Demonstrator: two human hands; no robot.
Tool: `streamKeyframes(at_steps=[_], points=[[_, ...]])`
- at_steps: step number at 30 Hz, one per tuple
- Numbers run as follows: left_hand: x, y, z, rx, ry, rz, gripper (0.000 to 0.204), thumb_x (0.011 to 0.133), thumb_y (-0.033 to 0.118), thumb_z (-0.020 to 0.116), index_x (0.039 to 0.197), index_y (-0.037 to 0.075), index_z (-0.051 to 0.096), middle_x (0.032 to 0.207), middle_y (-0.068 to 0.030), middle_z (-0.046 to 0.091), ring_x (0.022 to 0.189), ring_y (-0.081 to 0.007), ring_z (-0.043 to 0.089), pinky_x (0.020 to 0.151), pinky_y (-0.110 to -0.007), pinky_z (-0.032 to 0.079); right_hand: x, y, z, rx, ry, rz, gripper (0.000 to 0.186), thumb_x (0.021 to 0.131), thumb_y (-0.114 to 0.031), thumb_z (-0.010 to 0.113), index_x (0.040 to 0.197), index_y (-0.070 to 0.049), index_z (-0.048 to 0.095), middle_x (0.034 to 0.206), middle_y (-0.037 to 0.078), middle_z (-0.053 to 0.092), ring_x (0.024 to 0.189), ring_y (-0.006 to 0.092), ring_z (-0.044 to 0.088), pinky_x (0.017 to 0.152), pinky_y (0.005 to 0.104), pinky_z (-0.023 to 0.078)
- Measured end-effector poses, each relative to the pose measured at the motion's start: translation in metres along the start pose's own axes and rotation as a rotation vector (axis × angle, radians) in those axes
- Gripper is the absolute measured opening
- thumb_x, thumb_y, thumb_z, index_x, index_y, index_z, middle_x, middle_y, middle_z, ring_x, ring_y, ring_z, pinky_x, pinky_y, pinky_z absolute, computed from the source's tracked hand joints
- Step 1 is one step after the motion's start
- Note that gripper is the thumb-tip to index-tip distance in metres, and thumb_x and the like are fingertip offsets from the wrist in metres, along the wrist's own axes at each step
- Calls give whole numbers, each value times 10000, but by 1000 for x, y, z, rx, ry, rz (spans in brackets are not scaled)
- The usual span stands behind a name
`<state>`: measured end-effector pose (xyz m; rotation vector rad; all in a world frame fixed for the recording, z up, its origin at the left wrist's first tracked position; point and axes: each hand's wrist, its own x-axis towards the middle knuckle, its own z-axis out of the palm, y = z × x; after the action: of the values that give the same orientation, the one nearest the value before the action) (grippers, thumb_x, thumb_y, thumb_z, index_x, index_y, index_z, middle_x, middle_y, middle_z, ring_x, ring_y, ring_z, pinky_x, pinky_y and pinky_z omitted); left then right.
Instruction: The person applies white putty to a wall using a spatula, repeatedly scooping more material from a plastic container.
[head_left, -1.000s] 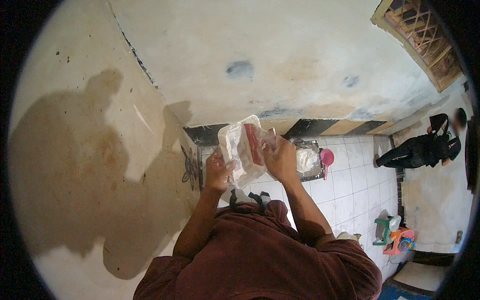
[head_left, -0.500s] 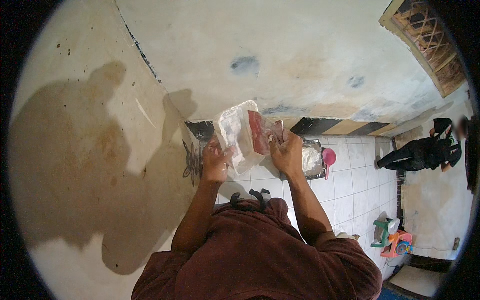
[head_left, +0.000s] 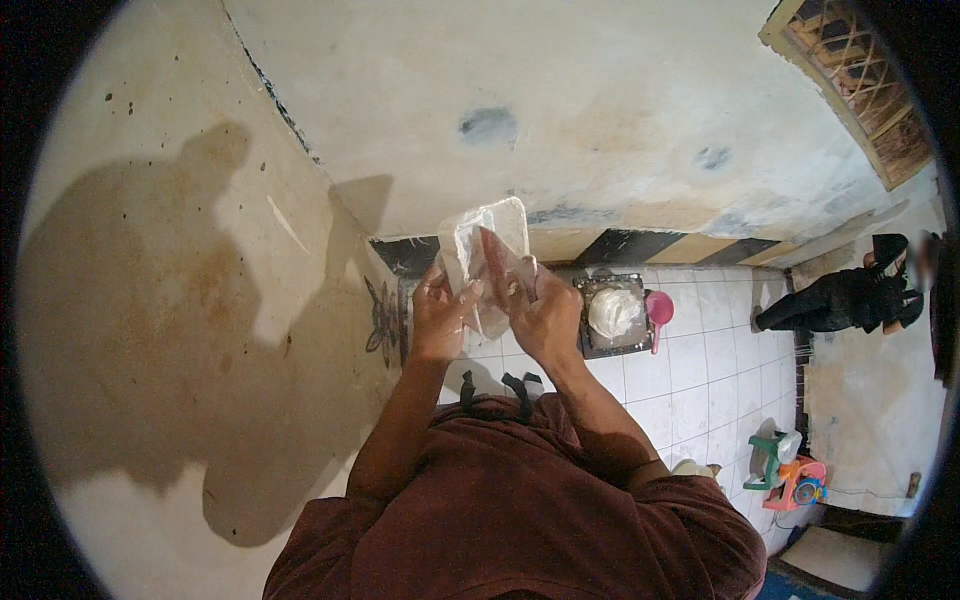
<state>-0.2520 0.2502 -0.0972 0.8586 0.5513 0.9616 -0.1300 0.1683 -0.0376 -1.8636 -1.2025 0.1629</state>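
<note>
My left hand [head_left: 437,312] grips the side of a clear plastic tub [head_left: 514,215], its inside and rim smeared with a white paste. With my right hand [head_left: 548,312] I hold a flat red piece [head_left: 491,262], tilted edge-on inside the tub's opening; it looks like a scraper, though my fingers hide its near end. To the right of my right hand, on the tiled floor, lies a dark square board [head_left: 591,343] bearing a mound of white paste [head_left: 614,312].
A pink dipper [head_left: 657,310] lies beside the board's right edge. The stained wall [head_left: 620,130] rises ahead, another at left. At far right a person in black [head_left: 850,298] stands, with a green stool [head_left: 764,458] and an orange item [head_left: 797,484] below them in view.
My right hand has moved left, bringing the red piece into the tub and turning it from broadside to nearly edge-on. The tub has shifted slightly right, and more of the board shows.
</note>
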Motion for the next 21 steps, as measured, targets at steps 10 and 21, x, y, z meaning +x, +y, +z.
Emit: streamKeyframes(at_steps=[10, 21], points=[[1, 14, 7, 43, -47, -15, 499, 793, 34, 678, 1255, 27, 489, 1114, -62, 596, 1045, -180, 561, 931, -330, 438, -3, -12, 1, 359, -148, 112, 211, 877, -173, 580, 938, 19, 640, 701, 162, 638, 567, 194, 591, 575, 331, 470], [6, -3, -16, -307, 31, -30, 484, 832, -60, 580, 1297, 21, 477, 1232, -70, 564, 1114, -171, 543, 963, -311, 440, 20, 31, -1, 912, 146, 424, 184, 894, -121, 620, 974, 44, 628, 871, 26, 627, 701, 87, 551, 615, 232, 450]])
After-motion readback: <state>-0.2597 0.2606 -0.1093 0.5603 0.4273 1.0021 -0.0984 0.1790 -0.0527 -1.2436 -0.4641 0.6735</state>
